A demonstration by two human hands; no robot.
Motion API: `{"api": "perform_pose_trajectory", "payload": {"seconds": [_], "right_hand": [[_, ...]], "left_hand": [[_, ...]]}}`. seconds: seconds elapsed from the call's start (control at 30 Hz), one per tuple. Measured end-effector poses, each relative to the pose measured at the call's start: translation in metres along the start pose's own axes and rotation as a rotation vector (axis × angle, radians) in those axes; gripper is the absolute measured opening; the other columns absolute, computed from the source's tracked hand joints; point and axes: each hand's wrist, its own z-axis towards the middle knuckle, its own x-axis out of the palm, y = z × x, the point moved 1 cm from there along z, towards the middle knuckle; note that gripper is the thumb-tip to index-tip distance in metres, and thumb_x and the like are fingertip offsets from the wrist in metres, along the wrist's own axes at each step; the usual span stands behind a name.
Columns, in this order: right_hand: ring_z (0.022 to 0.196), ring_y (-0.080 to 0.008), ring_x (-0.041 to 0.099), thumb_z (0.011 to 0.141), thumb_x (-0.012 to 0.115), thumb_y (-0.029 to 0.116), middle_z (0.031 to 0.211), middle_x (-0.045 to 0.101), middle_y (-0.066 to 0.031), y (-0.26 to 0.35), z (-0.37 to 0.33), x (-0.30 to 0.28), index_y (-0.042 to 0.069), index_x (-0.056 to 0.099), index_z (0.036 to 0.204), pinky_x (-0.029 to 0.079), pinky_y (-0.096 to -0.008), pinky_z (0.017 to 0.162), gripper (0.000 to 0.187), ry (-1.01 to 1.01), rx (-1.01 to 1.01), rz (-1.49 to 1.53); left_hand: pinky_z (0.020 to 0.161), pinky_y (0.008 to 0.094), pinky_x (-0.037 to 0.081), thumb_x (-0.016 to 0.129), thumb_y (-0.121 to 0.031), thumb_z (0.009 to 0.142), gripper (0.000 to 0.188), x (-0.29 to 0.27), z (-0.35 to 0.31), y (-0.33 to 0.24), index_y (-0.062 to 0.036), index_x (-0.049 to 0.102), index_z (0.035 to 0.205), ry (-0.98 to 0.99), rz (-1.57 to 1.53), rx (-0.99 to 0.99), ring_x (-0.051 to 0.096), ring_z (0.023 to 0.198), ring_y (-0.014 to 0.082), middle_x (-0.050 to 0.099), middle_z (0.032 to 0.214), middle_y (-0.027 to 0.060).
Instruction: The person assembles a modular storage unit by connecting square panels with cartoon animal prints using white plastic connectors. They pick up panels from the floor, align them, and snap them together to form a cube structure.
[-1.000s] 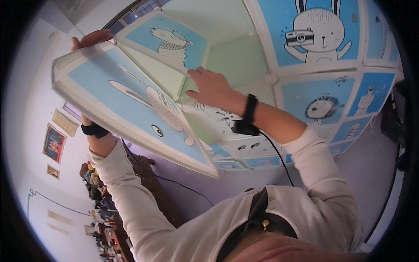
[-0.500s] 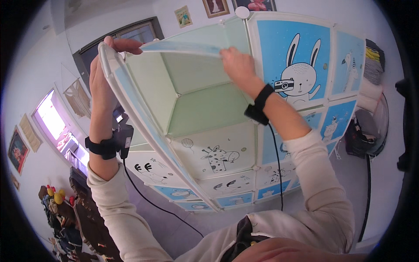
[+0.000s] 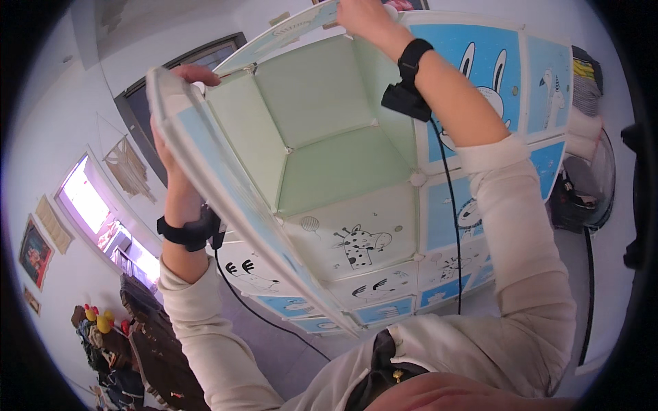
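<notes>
A tall cube storage cabinet (image 3: 346,236) of pale green, white and blue panels stands before me, its top compartment uncovered. My left hand (image 3: 197,74) is wrapped around the upper left corner of the cabinet, by a white-edged blue panel (image 3: 205,151) seen nearly edge-on. At the top, a thin pale panel (image 3: 288,35) with a faint drawing tilts up over the opening. My right hand (image 3: 367,19) grips the right end of this panel; the fingertips are partly cut off by the picture's upper edge. Green inner panels (image 3: 343,171) show inside the opening.
Black cables (image 3: 449,198) hang from the bands on both wrists. Bags and folded cloth (image 3: 582,171) stand at the right by the wall. A brown jacket and other clothes (image 3: 154,342) are at the lower left. A bright window (image 3: 86,185) lies at the left.
My right hand has moved up and away, raising the pale panel from across the opening. More of the green interior shows. The left hand stays at the corner.
</notes>
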Motion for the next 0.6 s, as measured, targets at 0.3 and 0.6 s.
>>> {"api": "perform_pose_trajectory", "payload": {"seconds": [0.3,0.6], "right_hand": [[0.090,-0.0359,0.064,0.082,0.060,0.016,0.099,0.067,-0.0172,-0.038,0.026,-0.037,0.003,0.067,0.103,0.050,-0.0418,0.079,0.027,0.250,0.060,0.131],[0.089,-0.0202,0.063,0.081,0.054,0.011,0.095,0.068,-0.0123,-0.084,0.020,-0.042,0.003,0.068,0.102,0.048,-0.0322,0.081,0.027,0.565,0.039,0.403]], "left_hand": [[0.080,0.0297,0.044,0.052,-0.028,0.096,0.030,0.065,0.022,0.047,-0.0020,0.060,0.109,0.028,0.712,0.103,0.059,0.090,0.0226,0.062,0.096,0.0135],[0.100,0.0444,0.037,0.060,-0.015,0.085,0.035,0.095,0.048,0.129,-0.0118,0.058,0.120,0.081,1.362,0.214,0.056,0.104,0.0314,0.062,0.111,0.0113]]}}
